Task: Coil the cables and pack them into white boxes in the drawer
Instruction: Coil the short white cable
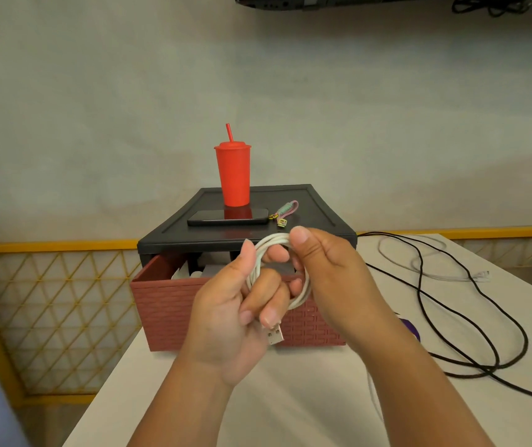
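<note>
A white USB cable point(303, 285) is wound into a small coil, held up in front of the drawer. My left hand point(235, 317) grips the coil's lower left, its fingers through the loop, and the USB plug point(275, 335) sticks out below them. My right hand point(326, 279) pinches the coil's top between thumb and fingers. Behind the hands the reddish-brown drawer point(167, 304) is pulled open from its black cabinet point(319, 214). White boxes point(190, 271) show inside it, mostly hidden. A long black cable point(451, 333) and a thin white cable point(435, 272) lie loose on the table at right.
On the cabinet top stand a red tumbler with a straw point(235, 174), a black phone point(227, 217) and a small keychain strap point(285, 212). A purple object point(411, 327) peeks out beside my right wrist. The white table point(290, 398) ends at left above a yellow lattice railing point(48, 301).
</note>
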`<state>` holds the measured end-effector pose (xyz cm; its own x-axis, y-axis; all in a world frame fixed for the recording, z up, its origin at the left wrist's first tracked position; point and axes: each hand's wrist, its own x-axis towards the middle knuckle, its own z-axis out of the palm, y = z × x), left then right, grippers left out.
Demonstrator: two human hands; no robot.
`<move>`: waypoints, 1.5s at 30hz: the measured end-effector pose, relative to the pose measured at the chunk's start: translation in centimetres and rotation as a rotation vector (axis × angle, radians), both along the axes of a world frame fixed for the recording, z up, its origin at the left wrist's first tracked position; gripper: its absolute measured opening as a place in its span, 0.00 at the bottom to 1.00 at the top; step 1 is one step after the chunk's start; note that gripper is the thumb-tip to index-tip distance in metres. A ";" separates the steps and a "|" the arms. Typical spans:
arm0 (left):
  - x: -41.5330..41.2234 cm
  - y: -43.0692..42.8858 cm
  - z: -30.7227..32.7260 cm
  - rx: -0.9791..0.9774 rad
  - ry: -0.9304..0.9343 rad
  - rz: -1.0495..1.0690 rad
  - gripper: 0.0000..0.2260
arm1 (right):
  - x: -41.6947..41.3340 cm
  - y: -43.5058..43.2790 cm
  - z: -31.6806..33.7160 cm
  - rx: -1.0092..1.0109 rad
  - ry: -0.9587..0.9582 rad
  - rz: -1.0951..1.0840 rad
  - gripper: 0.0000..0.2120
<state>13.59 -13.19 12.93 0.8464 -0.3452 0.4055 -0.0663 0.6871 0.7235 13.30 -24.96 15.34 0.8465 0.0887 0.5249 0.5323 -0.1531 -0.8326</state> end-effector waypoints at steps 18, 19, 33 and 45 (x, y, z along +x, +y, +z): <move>0.6 1.5 0.7 -0.140 0.148 -0.140 0.20 | 0.8 0.1 -0.6 0.010 -0.068 -0.025 0.14; 0.4 1.5 0.8 -0.156 0.142 -0.047 0.20 | 0.9 -0.1 -0.7 -0.036 -0.055 -0.012 0.12; 1.5 2.1 0.8 -0.038 -0.082 0.479 0.15 | 0.1 0.8 -1.1 -0.786 0.116 0.180 0.14; 1.1 0.8 -0.9 0.644 -0.391 0.548 0.08 | -1.2 -1.5 1.0 -0.505 0.035 0.057 0.09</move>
<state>14.74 -12.41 12.06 0.8011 -0.1952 0.5658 -0.5827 -0.0383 0.8118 12.10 -26.45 16.35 0.8492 0.3708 0.3759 0.5247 -0.5122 -0.6800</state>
